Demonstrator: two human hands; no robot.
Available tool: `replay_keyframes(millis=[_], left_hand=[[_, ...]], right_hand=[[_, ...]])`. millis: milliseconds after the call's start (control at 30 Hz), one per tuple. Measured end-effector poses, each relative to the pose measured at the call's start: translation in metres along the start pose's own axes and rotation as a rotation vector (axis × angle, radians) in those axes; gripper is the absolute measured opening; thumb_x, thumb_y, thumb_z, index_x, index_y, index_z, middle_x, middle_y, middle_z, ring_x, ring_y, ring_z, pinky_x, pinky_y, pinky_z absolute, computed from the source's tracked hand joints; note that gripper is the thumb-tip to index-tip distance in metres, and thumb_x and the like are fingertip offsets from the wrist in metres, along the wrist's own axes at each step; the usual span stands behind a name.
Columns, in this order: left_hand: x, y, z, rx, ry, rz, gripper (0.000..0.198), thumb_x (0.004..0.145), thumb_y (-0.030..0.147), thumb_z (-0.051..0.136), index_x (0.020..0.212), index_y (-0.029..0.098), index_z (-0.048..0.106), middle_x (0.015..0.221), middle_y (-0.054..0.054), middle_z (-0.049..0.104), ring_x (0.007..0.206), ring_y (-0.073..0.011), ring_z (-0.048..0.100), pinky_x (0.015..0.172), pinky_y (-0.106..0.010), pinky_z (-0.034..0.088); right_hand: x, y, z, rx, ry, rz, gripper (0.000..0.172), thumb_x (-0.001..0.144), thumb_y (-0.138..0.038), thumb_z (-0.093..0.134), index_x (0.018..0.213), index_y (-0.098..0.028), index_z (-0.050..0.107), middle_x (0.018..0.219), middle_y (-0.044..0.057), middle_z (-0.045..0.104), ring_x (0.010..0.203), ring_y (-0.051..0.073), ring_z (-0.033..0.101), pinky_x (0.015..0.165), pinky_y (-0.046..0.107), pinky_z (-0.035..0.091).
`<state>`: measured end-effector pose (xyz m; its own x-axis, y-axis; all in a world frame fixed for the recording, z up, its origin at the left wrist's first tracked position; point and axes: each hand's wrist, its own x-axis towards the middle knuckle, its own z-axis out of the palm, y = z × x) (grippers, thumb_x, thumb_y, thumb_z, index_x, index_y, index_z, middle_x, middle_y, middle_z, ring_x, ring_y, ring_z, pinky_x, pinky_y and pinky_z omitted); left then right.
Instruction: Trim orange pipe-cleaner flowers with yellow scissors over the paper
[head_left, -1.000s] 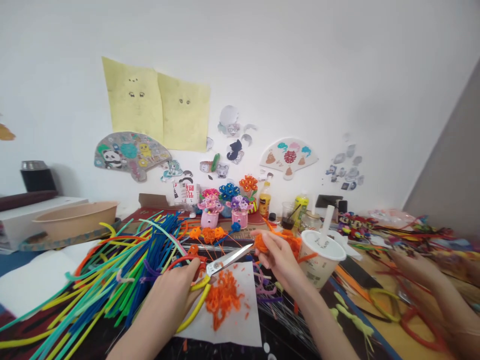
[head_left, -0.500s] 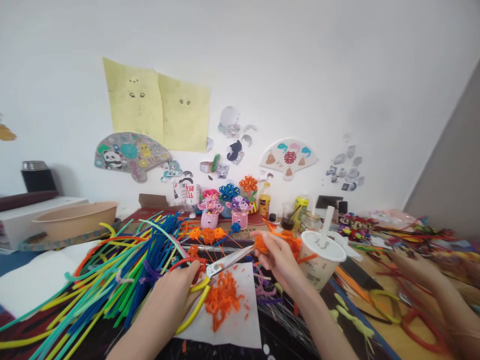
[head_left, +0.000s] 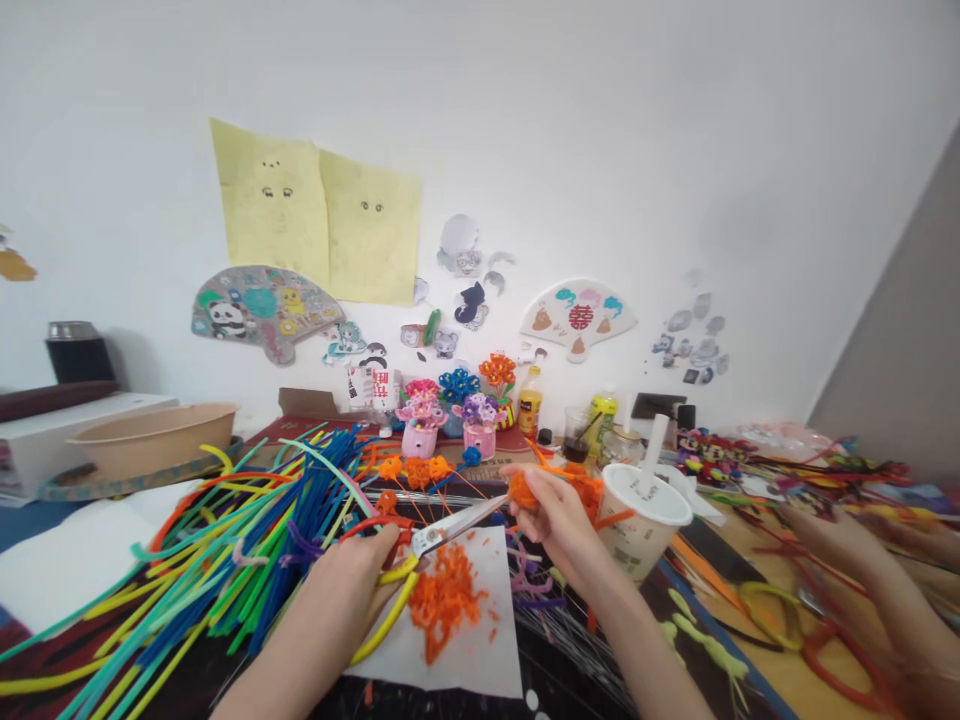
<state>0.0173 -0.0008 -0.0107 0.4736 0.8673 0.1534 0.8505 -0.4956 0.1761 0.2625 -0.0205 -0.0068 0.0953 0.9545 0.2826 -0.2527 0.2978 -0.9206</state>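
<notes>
At one o'clock from the white paper (head_left: 499,645), the right hand (head_left: 559,515) pinches an orange fuzzy piece (head_left: 523,490) between bent fingers that are closed on it and hide part of it. Toward ten o'clock, the left hand (head_left: 360,570) is wrapped around the handles of the scissors (head_left: 429,540), whose blades point to two o'clock with their tips at the piece's left edge; whether the blades are parted there, I cannot tell. Orange clippings (head_left: 450,600) lie heaped on the paper, so the step in hand looks like trimming the piece. The next snip, I judge, calls for a steady right hand with its fingertips clear of the blades, and a light squeeze of the left. Between two and three o'clock, a cup (head_left: 637,540) stands just beside the right wrist, so room there seems tight.
</notes>
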Motion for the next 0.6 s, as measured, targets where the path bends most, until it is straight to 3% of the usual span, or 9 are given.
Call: replay_keyframes(millis=[167,300,433,600], left_hand=[[0.0,0.001,-0.002,0.015,0.002,-0.002,0.018,0.087,0.03,0.039,0.079,0.021,0.052,0.074,-0.006,0.066,0.069,-0.0205,0.064,0.056,-0.024,0.033],[-0.001,0.005,-0.01,0.036,0.059,-0.028,0.028,0.088,0.043,0.038,0.073,0.021,0.049,0.07,-0.005,0.065,0.067,-0.0211,0.063,0.054,-0.025,0.032],[-0.003,0.007,-0.015,0.057,0.106,-0.078,0.031,0.084,0.051,0.043,0.076,0.022,0.05,0.077,-0.004,0.066,0.073,-0.0228,0.065,0.054,-0.025,0.032],[-0.006,0.009,-0.014,0.094,0.109,-0.096,0.029,0.083,0.05,0.046,0.087,0.023,0.054,0.09,-0.004,0.066,0.079,-0.024,0.065,0.056,-0.027,0.037]], right_hand=[[0.002,0.002,-0.001,-0.004,0.005,-0.011,0.035,0.081,-0.047,0.06,0.091,-0.014,0.064,0.059,0.0,0.058,0.036,0.004,0.041,0.037,0.017,0.024],[0.003,0.004,-0.002,-0.022,0.032,-0.005,0.037,0.08,-0.05,0.06,0.089,-0.014,0.063,0.059,0.0,0.058,0.036,0.004,0.041,0.035,0.017,0.024],[0.003,0.005,-0.001,-0.064,0.06,-0.003,0.036,0.079,-0.051,0.06,0.083,-0.014,0.06,0.057,-0.002,0.058,0.034,0.004,0.042,0.033,0.016,0.026],[0.005,0.008,-0.002,-0.126,0.085,0.014,0.04,0.078,-0.055,0.058,0.074,-0.015,0.055,0.05,-0.003,0.057,0.029,0.004,0.042,0.029,0.015,0.026]])
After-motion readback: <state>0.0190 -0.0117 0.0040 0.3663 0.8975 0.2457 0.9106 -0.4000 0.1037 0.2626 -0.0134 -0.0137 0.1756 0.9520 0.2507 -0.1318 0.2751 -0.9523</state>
